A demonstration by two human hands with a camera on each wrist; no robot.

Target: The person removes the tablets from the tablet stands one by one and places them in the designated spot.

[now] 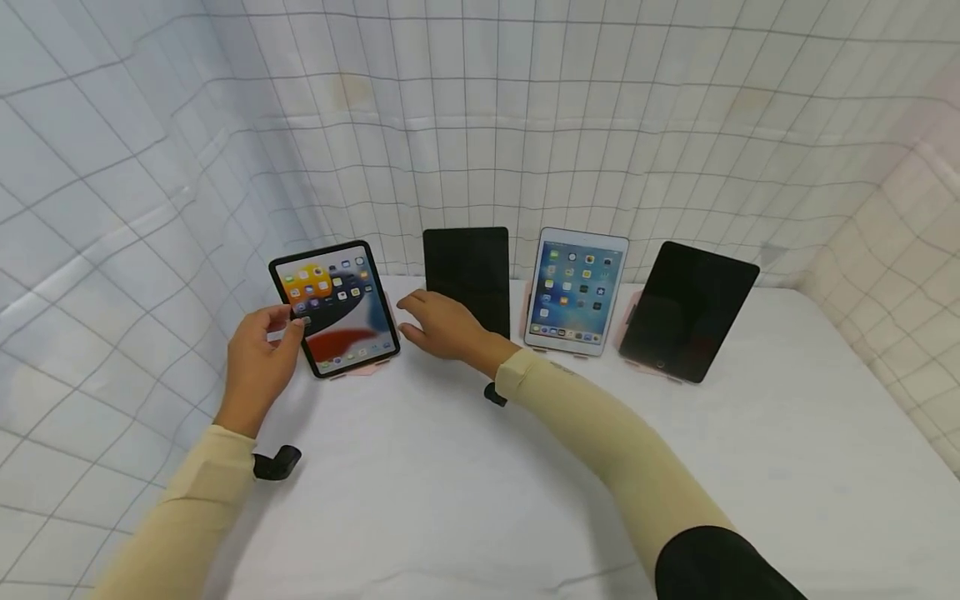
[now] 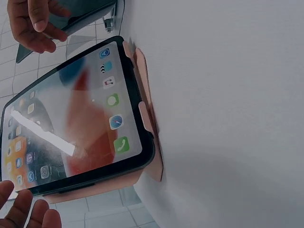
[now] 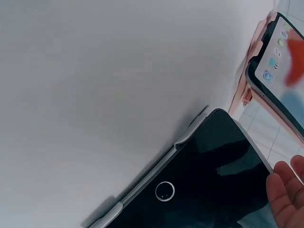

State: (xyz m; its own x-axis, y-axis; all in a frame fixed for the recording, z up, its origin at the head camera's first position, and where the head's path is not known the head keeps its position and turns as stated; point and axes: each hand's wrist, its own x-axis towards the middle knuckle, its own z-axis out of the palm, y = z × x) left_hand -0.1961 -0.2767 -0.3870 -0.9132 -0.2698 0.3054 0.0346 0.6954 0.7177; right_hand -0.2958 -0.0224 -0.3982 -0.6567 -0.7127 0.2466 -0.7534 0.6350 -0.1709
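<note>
A black-framed tablet (image 1: 352, 292) with a lit home screen leans back on a pink stand (image 2: 145, 118) at the left. My left hand (image 1: 262, 358) is at its left edge, thumb and fingers loosely bent; in the left wrist view the fingertips overlap the tablet's edge. My right hand (image 1: 446, 327) hovers to the right of this tablet, its fingers spread and pointing toward it. Behind the right hand stands a dark-screened tablet (image 1: 472, 267), partly hidden by the hand. The right wrist view shows its round button (image 3: 165, 191) and a pale stand (image 3: 191, 132) under its lower edge.
Further right, a white tablet (image 1: 577, 292) with a lit screen and another dark tablet (image 1: 686, 312) lean on stands. All sit on a white-covered table (image 1: 450, 500), with grid-patterned cloth (image 1: 480, 108) behind and at both sides. Black wrist mounts (image 1: 277, 463) stick out from both sleeves.
</note>
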